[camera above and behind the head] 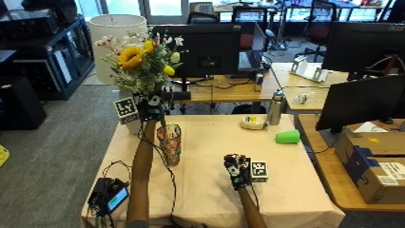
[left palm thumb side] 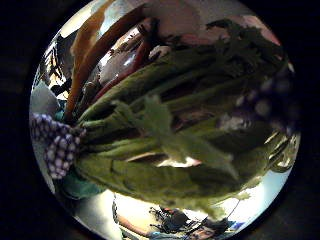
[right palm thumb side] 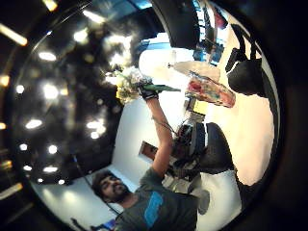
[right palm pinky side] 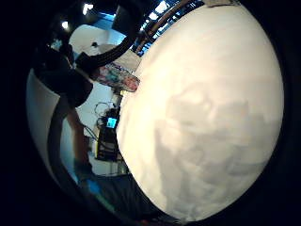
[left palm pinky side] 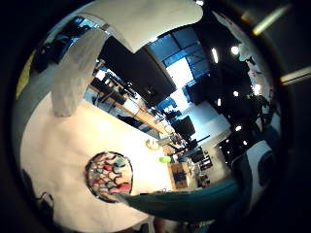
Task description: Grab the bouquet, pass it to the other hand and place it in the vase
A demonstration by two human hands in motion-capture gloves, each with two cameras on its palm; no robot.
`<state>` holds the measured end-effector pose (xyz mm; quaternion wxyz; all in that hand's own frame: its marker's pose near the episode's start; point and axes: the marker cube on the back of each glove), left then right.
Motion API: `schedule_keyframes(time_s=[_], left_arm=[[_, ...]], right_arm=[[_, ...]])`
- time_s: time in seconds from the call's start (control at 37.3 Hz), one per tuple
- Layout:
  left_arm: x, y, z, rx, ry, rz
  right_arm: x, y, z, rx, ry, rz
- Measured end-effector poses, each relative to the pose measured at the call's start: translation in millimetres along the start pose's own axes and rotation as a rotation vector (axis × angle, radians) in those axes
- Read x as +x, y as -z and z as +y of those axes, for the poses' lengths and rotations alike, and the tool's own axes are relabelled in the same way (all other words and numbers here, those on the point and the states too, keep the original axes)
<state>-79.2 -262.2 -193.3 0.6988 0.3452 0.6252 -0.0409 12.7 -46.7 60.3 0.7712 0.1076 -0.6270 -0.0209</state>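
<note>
Yellow-and-white bouquet (camera above and behind the head: 142, 59) is up in the air at the table's (camera above and behind the head: 208, 190) left side, stems gripped by the left hand (camera above and behind the head: 149, 105), above and just behind the vase (camera above and behind the head: 169, 144). Green stems fill the left thumb side palm view. Vase is a patterned glass, upright on the cloth beside the left forearm. Right hand (camera above and behind the head: 236, 171) rests on the table, well apart from the vase, holding nothing; fingers look relaxed. Green cup (camera above and behind the head: 288, 137) lies far right.
</note>
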Motion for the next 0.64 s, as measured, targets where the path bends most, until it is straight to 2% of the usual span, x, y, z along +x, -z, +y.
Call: schedule_keyframes(time_s=[0.11, 0.19, 0.32, 0.4, 0.48, 0.59, 0.64], left_arm=[[-17.6, -5.1, -1.3, -0.001, 0.066, -0.041], [-28.9, -11.1, 6.4, -0.039, 0.112, -0.081], [-63.0, -20.4, 27.1, -0.233, 0.223, -0.155], [-88.4, -20.0, 44.1, -0.338, 0.257, -0.294], [-103.6, -13.1, 71.6, -0.399, 0.255, -0.413], [-88.3, 1.6, 109.9, -0.401, 0.197, -0.275], [-91.3, 7.8, 118.4, -0.398, 0.199, -0.286]], right_arm=[[13.8, 5.9, 3.3, 0.026, -0.097, 0.082], [19.2, 7.1, 4.1, 0.03, -0.097, 0.101], [27.2, 6.4, 8.0, 0.017, -0.108, 0.146], [31.0, 5.1, 11.8, 0.016, -0.161, 0.173], [25.4, 0.8, 11.6, 0.008, -0.107, 0.15], [21.4, -1.0, 9.4, 0.004, -0.026, 0.144], [19.2, -2.0, 9.0, 0.001, -0.003, 0.13]])
